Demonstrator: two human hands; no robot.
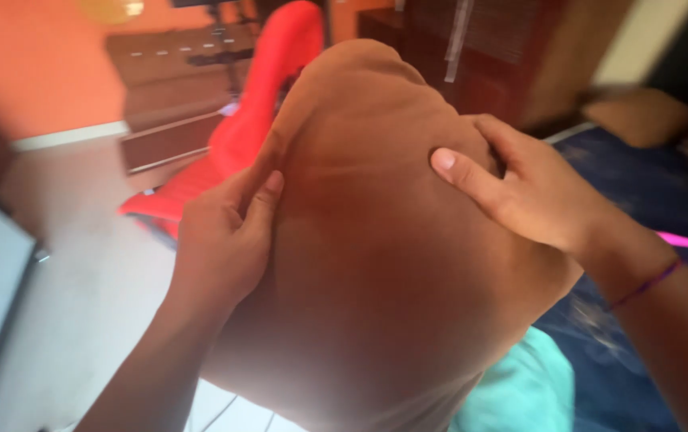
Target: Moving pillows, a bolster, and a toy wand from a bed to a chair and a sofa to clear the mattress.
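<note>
A large brown pillow (376, 264) fills the middle of the view, held up in front of me. My left hand (224, 236) grips its left edge, fingers pinching the fabric. On the pillow's upper right side my right hand (532, 188) grasps it, thumb pressed flat on the front; a thin purple band circles that wrist. The pillow hides most of what lies behind and below it.
A red chair (264, 112) stands behind the pillow on a pale floor. Dark wooden furniture (504, 56) is at the back. A bed with a dark blue cover (656, 192) and another brown pillow (640, 116) lies to the right. Turquoise cloth (524, 392) sits below.
</note>
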